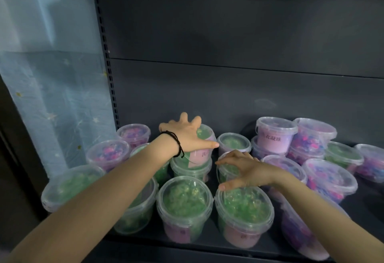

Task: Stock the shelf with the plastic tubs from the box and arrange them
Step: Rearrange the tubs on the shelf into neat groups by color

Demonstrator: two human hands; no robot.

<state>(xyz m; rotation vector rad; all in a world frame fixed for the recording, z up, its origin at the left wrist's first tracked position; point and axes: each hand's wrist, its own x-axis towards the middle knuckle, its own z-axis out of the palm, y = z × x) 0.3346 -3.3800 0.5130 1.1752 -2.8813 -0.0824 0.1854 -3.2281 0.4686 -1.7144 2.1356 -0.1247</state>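
Observation:
Several clear plastic tubs with lids stand on a dark shelf. Green-filled tubs fill the left and middle; pink and purple ones sit at the far left back and on the right. My left hand, with a black band at the wrist, lies spread over the lid of a green tub with a pink label, which is stacked on another green tub. My right hand grips the lid of a green tub in the middle row. Two green tubs stand at the front edge.
The shelf's dark back panel rises behind the tubs. A perforated upright marks the left side, with a pale blue starred curtain beside it. On the right, pink tubs are stacked two high.

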